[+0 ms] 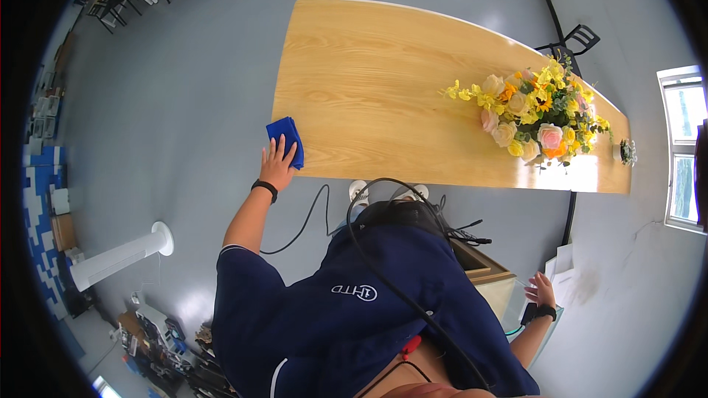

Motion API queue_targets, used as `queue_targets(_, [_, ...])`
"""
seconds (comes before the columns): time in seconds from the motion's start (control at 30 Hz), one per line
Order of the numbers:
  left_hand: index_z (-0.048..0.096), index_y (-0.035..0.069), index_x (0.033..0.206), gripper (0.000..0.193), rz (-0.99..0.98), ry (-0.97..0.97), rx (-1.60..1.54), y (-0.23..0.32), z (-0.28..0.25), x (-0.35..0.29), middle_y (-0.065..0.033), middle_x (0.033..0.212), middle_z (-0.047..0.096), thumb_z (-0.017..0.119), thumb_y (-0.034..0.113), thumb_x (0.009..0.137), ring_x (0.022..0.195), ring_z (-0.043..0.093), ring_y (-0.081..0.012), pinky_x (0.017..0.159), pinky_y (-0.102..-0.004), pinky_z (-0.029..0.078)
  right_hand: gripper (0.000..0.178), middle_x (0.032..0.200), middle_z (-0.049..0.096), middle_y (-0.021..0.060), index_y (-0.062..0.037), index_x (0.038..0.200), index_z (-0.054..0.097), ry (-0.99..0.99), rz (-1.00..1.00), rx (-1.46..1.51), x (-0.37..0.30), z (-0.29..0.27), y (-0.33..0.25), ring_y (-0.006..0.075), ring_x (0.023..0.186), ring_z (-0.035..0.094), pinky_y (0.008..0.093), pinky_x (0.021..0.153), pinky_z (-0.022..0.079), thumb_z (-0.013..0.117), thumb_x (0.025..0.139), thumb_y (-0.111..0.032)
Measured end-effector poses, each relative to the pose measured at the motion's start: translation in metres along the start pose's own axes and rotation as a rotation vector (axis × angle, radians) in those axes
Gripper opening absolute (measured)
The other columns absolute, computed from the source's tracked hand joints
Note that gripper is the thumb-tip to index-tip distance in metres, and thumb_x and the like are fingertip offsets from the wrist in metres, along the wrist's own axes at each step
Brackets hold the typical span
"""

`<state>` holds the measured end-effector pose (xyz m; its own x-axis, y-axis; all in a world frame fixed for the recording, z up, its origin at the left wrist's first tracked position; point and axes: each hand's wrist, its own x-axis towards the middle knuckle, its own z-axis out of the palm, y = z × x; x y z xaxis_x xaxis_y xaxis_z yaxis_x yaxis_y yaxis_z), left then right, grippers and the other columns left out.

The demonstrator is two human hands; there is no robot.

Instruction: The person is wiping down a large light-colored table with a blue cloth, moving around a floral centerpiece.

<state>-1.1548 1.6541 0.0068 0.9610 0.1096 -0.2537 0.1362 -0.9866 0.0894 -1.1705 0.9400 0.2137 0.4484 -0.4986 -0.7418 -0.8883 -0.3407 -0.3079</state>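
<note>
A folded blue cloth (289, 131) lies at the near left corner of a light wood-topped table (361, 96), partly past its left edge. My left hand (278, 166) rests on the cloth, fingers stretched out and spread over it, and the thumb off to the side. What lies under the palm is hidden. Away from the table, at the lower right, my right hand (543, 292) hangs above a glass-topped piece (547, 339) with its fingers loosely apart and nothing in them. Both wrists wear dark bands.
A large arrangement of yellow, pink and cream flowers (538, 118) covers the table's right part. Beyond it stands a small potted plant (627, 152). Black cables (464, 234) hang around my waist. A white tower-shaped appliance (122, 256) is on the floor at left; a black chair (579, 40) stands behind the table.
</note>
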Motion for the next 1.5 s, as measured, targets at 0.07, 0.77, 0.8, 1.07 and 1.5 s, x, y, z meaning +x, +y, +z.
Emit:
queue_targets(0.07, [0.025, 0.022, 0.129, 0.060, 0.023, 0.017, 0.003, 0.004, -0.001, 0.007, -0.0118, 0.138, 0.008, 0.051, 0.024, 0.075, 0.125, 0.011, -0.0355, 0.097, -0.0534, 0.014, 0.046, 0.095, 0.056, 0.0054, -0.0098, 0.115, 0.044, 0.192, -0.189, -0.291, 0.078, -0.059, 0.063, 0.0140, 0.071, 0.056, 0.0228, 0.053, 0.043, 0.050, 0.080, -0.039])
queue_targets(0.77, [0.025, 0.012, 0.129, 0.070, 0.454, 0.090, -0.312, 0.203, -0.006, 0.056, -0.0150, 0.135, 0.018, 0.054, 0.041, 0.072, 0.122, 0.021, -0.0351, 0.096, -0.0515, 0.017, 0.042, 0.114, 0.046, 0.0185, -0.0054, 0.115, 0.043, -0.117, -1.468, -0.285, 0.022, 0.336, -0.241, 0.0332, 0.107, 0.042, 0.0365, 0.090, 0.035, 0.051, 0.074, -0.009])
queue_targets(0.8, [0.027, 0.010, 0.128, 0.070, 0.440, 0.131, -0.363, 0.195, -0.012, 0.044, -0.0152, 0.134, 0.021, 0.055, 0.040, 0.072, 0.122, 0.022, -0.0347, 0.096, -0.0511, 0.018, 0.045, 0.115, 0.045, 0.0190, -0.0058, 0.116, 0.042, -0.067, -1.529, -0.402, 0.031, 0.351, -0.234, 0.0340, 0.108, 0.041, 0.0376, 0.091, 0.034, 0.053, 0.073, -0.011])
queue_targets(1.07, [0.037, 0.002, 0.120, 0.045, -0.280, 0.208, -0.405, 0.048, 0.009, -0.103, -0.0184, 0.129, 0.031, 0.046, 0.023, 0.081, 0.121, 0.023, -0.0368, 0.098, -0.0481, 0.015, 0.058, 0.132, 0.023, 0.0193, -0.0027, 0.125, 0.030, 0.162, -1.329, -0.687, 0.002, 0.444, -0.218, 0.0339, 0.123, 0.018, 0.0474, 0.099, 0.015, 0.049, 0.077, -0.030])
queue_targets(1.5, [0.038, -0.001, 0.118, 0.043, -0.201, -0.002, -0.403, 0.101, 0.029, -0.089, -0.0229, 0.120, 0.039, 0.041, 0.024, 0.083, 0.115, 0.030, -0.0394, 0.096, -0.0465, 0.022, 0.053, 0.136, 0.018, 0.0090, -0.0070, 0.128, 0.027, 0.158, -1.517, -0.794, 0.094, 0.356, -0.197, 0.0236, 0.127, 0.013, 0.0484, 0.100, 0.007, 0.034, 0.085, -0.037])
